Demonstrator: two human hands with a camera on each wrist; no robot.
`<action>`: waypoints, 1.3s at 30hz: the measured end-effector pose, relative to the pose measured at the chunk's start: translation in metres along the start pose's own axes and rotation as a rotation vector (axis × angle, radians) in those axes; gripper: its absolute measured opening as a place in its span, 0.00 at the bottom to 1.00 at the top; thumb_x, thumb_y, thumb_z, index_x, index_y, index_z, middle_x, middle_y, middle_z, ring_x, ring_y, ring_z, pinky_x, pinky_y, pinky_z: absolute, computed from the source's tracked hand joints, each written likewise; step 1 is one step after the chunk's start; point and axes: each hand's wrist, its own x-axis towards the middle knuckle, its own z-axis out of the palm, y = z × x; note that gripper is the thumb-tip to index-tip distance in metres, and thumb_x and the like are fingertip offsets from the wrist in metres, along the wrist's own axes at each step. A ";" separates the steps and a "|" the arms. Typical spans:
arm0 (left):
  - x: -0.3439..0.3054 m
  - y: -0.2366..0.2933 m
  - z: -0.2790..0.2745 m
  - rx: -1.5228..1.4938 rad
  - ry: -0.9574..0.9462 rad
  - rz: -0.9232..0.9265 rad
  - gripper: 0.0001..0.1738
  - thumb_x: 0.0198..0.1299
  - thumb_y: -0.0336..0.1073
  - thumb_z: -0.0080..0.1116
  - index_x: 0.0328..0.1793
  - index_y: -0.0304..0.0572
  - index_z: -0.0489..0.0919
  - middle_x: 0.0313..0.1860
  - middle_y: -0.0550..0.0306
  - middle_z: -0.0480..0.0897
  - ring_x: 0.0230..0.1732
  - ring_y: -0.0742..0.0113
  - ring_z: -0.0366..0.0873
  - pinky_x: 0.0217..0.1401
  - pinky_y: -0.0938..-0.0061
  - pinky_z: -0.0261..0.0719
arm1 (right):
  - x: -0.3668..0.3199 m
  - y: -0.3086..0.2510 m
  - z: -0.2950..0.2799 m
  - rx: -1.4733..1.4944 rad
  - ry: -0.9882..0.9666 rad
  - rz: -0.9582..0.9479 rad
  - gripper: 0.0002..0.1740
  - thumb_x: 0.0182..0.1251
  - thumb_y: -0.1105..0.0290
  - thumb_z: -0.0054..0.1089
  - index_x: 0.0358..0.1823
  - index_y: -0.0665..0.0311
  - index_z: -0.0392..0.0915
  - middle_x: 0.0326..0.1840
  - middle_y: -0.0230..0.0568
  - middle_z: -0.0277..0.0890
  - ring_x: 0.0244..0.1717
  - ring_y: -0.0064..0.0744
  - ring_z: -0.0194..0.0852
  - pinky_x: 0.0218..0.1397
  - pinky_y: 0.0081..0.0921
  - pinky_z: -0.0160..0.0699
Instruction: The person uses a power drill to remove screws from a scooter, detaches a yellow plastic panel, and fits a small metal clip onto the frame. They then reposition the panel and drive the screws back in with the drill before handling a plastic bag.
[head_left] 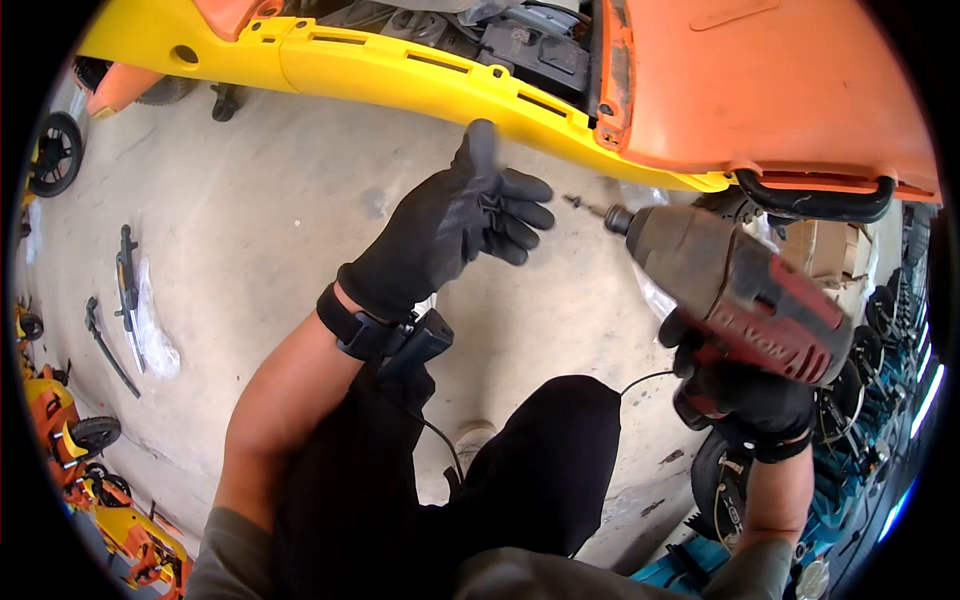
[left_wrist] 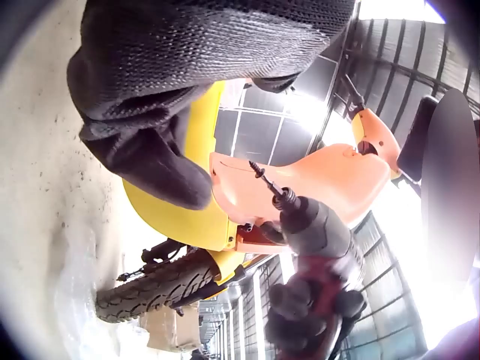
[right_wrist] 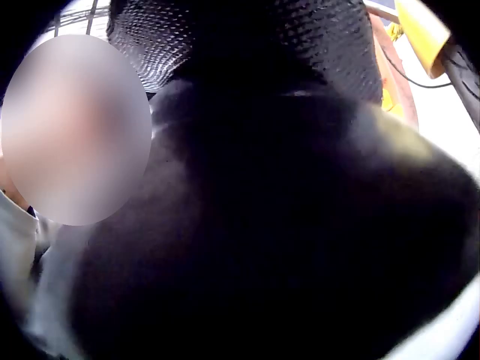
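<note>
In the head view my right hand (head_left: 755, 400), in a black glove, grips the handle of a red and grey impact driver (head_left: 690, 250). The driver points left, and a dark screw (head_left: 574, 201) sits at the end of its bit. Just left of the screw is my gloved left hand (head_left: 430, 230), thumb raised and fingers loosely bent, apart from the driver. The left wrist view shows the screw (left_wrist: 256, 169) on the bit beside the left fingers. Beyond both hands runs the yellow side panel (head_left: 400, 75) of a vehicle. Dark cloth fills most of the right wrist view.
An orange body cover (head_left: 770, 90) with a black grab handle (head_left: 815, 197) stands at the upper right. Black parts (head_left: 127, 280) and clear plastic (head_left: 155, 335) lie on the concrete floor at left. Cardboard (head_left: 815, 250) and other vehicles are at the right.
</note>
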 end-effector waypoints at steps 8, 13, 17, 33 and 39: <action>0.035 0.024 0.028 0.269 0.211 -0.130 0.46 0.54 0.80 0.41 0.43 0.39 0.77 0.27 0.56 0.79 0.22 0.71 0.75 0.25 0.77 0.72 | -0.002 -0.080 0.019 -0.528 0.275 -0.108 0.17 0.55 0.78 0.62 0.48 0.69 0.77 0.38 0.41 0.79 0.32 0.27 0.76 0.33 0.24 0.77; 0.047 0.019 0.031 0.057 0.161 -0.161 0.42 0.54 0.79 0.46 0.41 0.44 0.76 0.22 0.58 0.77 0.17 0.73 0.70 0.18 0.80 0.65 | 0.011 -0.097 0.035 -0.315 0.367 -0.009 0.26 0.50 0.71 0.61 0.54 0.70 0.73 0.39 0.43 0.78 0.32 0.29 0.77 0.34 0.25 0.79; 0.051 0.016 0.033 0.016 0.212 -0.169 0.33 0.58 0.71 0.51 0.41 0.45 0.75 0.21 0.58 0.77 0.16 0.75 0.69 0.17 0.81 0.64 | 0.013 -0.100 0.028 -0.411 0.348 0.018 0.26 0.50 0.71 0.61 0.53 0.70 0.73 0.39 0.43 0.78 0.32 0.29 0.78 0.35 0.25 0.79; 0.049 0.020 0.030 0.019 0.211 -0.179 0.30 0.60 0.68 0.52 0.41 0.45 0.77 0.21 0.59 0.77 0.16 0.76 0.69 0.16 0.81 0.65 | 0.033 -0.134 0.057 -0.414 0.395 0.156 0.22 0.51 0.72 0.60 0.49 0.72 0.75 0.36 0.45 0.79 0.31 0.33 0.79 0.37 0.28 0.80; 0.048 0.022 0.030 -0.014 0.211 -0.200 0.29 0.59 0.66 0.54 0.40 0.45 0.77 0.20 0.61 0.77 0.15 0.77 0.69 0.16 0.82 0.66 | 0.037 -0.137 0.048 -0.434 0.310 0.171 0.19 0.52 0.72 0.61 0.47 0.72 0.75 0.34 0.43 0.78 0.30 0.33 0.78 0.36 0.29 0.79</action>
